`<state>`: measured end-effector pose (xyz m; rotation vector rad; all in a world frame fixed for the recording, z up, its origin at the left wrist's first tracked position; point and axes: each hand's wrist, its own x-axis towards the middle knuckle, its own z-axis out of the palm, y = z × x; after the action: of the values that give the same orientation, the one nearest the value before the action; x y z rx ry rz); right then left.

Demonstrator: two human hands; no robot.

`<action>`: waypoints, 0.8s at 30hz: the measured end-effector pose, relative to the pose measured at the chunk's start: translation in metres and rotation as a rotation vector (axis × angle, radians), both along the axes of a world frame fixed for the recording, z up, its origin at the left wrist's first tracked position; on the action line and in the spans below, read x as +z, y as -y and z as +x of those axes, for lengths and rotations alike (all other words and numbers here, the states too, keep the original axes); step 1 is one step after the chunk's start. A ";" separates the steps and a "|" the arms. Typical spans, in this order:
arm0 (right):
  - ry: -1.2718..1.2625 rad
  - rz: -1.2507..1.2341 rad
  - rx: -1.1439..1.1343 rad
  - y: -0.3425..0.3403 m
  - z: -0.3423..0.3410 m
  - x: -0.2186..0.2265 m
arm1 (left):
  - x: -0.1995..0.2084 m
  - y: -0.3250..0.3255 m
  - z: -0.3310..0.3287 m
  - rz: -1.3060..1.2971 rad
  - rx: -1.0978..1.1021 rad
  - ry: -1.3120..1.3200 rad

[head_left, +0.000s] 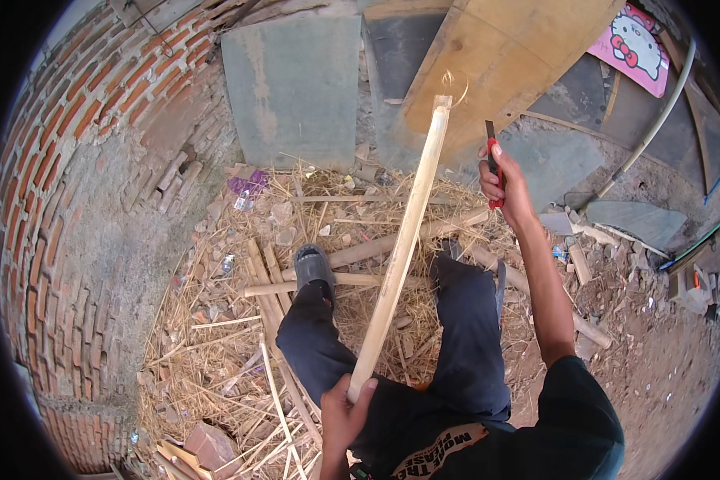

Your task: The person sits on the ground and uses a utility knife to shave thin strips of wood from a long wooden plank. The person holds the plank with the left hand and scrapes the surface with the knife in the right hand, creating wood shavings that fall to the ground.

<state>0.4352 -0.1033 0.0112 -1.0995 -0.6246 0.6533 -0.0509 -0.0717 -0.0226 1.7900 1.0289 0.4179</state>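
Observation:
My left hand (346, 411) is wrapped round the lower end of a long split bamboo strip (404, 244), close to my lap. The strip slants up and away from me, and thin curled shavings (458, 94) cling to its far end. Out to the right, my right hand (506, 181) grips a red utility knife (494, 172). Its dark blade points away from me and stands apart from the strip, a little to the right of its far end.
Bamboo poles (376, 246), strips and straw-like shavings (216, 360) litter the ground round my feet. A brick wall (80, 144) rises at the left. Leaning at the back are a grey-green panel (292, 96) and a brown board (504, 64). A pale pipe (656, 128) curves at the right.

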 end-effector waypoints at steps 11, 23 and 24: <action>0.617 -0.190 -0.624 -0.031 0.039 0.019 | 0.004 -0.008 0.000 0.200 0.003 -0.105; 0.527 -0.071 -0.666 -0.053 0.044 0.013 | -0.003 -0.004 -0.008 0.253 -0.039 -0.121; 0.546 -0.069 -0.660 -0.052 0.043 0.015 | -0.004 -0.006 -0.010 0.240 -0.046 -0.133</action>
<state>0.4782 -0.0514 0.0260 -1.4635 -0.6466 -0.2094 -0.0608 -0.0659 -0.0262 2.0752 1.0627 0.4121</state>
